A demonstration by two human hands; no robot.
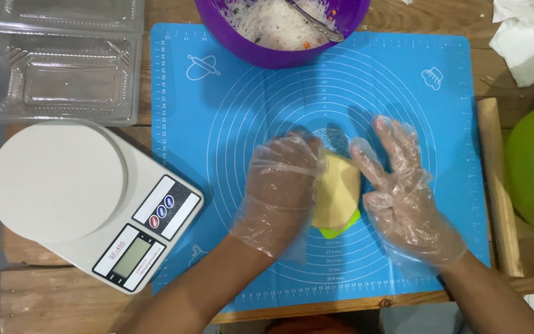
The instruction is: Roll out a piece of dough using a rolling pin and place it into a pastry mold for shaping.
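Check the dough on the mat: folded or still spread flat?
Folded. The yellow dough shows angled flaps overlapping on top, with a green mould edge showing beneath it. The left hand presses its side; the right hand is open beside it.

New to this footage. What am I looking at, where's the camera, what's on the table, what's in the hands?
There is no machine: these are a person's two hands in thin clear plastic gloves. The single picture comes from a camera worn on the person's head, looking down. On the wooden table lies a blue silicone baking mat with printed circles. The left hand and right hand press from both sides on a pale yellow folded dough piece, which sits on a small lime green tool. Neither hand's grip is closed around it. At the top stands a purple bowl of shredded filling with a metal utensil. To the left are a white kitchen scale and a clear plastic container.
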